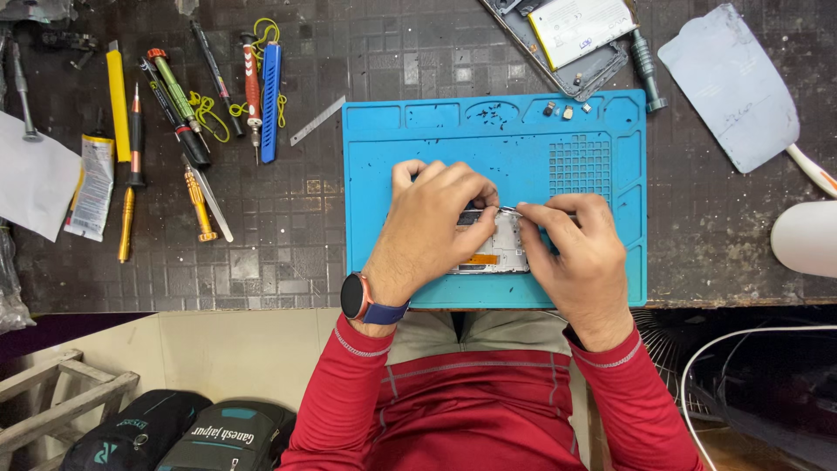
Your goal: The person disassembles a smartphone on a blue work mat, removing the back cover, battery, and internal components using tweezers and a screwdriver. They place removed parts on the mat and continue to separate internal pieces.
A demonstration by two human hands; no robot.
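An opened phone body [497, 249] lies on a blue repair mat [506, 144], mostly hidden under both hands. My left hand [427, 227] presses down on its left part, fingers curled over the top edge. My right hand [580, 253] pinches thin metal tweezers [510, 209] whose tip touches the phone's upper edge. A watch sits on my left wrist [357, 296].
Screwdrivers, tweezers and pry tools [187, 113] lie left of the mat on the dark worktop. A second open phone with a battery [575, 35] rests at the top. A grey sheet [732, 83] and white object [806, 235] are right. Tiny screws [567, 111] sit in the mat's tray.
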